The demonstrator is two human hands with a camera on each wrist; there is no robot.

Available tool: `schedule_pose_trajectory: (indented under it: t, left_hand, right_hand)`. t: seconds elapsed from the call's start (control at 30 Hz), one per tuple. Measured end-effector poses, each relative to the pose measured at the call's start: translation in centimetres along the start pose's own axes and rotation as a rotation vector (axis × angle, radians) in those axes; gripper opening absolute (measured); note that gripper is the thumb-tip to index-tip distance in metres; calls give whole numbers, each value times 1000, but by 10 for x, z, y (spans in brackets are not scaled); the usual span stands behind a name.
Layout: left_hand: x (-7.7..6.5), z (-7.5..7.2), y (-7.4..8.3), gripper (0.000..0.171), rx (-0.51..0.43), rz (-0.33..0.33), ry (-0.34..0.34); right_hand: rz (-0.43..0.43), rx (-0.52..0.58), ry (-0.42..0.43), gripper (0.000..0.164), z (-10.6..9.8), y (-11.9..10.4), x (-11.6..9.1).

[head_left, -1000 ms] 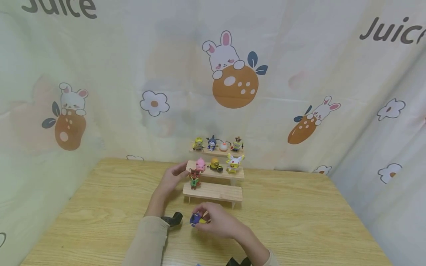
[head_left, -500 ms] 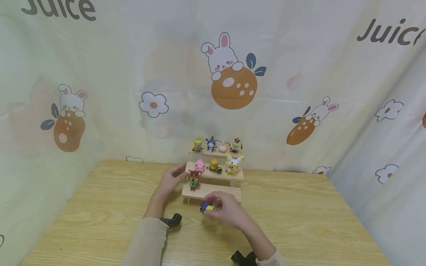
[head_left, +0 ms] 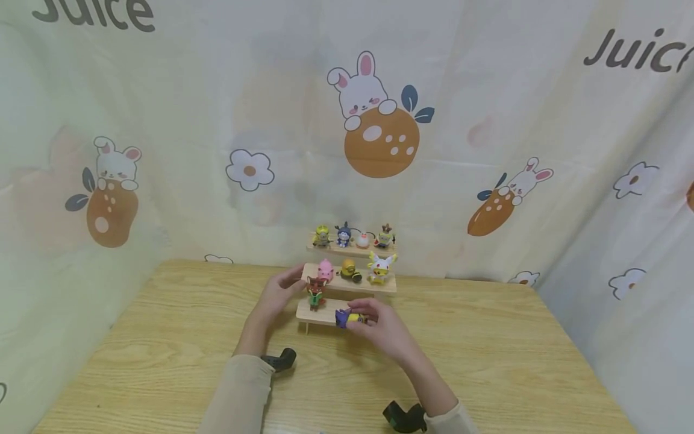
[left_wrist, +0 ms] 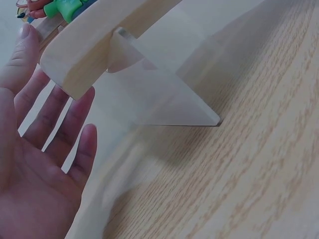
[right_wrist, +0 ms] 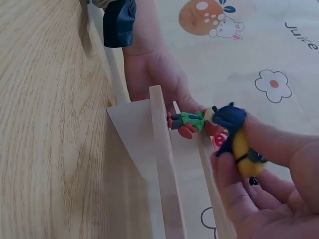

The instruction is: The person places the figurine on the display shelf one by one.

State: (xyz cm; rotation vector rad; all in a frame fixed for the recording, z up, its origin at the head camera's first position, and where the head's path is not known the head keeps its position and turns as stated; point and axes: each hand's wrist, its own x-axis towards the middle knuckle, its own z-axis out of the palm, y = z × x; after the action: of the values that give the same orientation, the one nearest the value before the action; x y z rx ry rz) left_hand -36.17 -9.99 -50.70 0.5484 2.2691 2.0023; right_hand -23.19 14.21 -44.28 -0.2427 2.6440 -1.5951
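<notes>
My right hand point(head_left: 387, 330) pinches a small toy figurine point(head_left: 343, 318) with a dark blue head and a yellow body, between thumb and fingertips. In the head view the figurine overlaps the right part of the lowest shelf point(head_left: 320, 314) of a wooden tiered stand; in the right wrist view it is tilted, its yellow body point(right_wrist: 241, 149) facing the camera. A fox figurine point(head_left: 316, 295) in green stands on the left of that shelf. My left hand point(head_left: 276, 296) is at the stand's left end, its fingers fairly straight against a shelf end point(left_wrist: 75, 74).
On the middle shelf point(head_left: 365, 286) are a pink figurine point(head_left: 325, 270), a brown-yellow one point(head_left: 349, 270) and a white-and-yellow one point(head_left: 381, 269). Several more line the top shelf point(head_left: 351, 251). A printed curtain point(head_left: 293, 217) hangs behind the wooden table point(head_left: 477, 337). Black wrist devices point(head_left: 403, 417) are worn on both arms.
My right hand has carried the blue-and-yellow figurine forward and to the right, from the table in front up to the lowest shelf. The left hand has stayed at the stand's left end.
</notes>
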Motion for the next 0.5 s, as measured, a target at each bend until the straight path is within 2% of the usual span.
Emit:
schedule_pose_trajectory:
  t: [0.23, 0.4, 0.5]
  left_hand:
    - [0, -1, -2, 51, 4, 10, 2]
    - [1, -1, -3, 53, 15, 9, 8]
    - [1, -1, -3, 53, 18, 8, 7]
  right_hand:
    - [27, 54, 124, 34, 1, -2, 3]
    - [-16, 134, 238, 37, 2, -5, 8]
    - [-55, 105, 302, 36, 4, -8, 11]
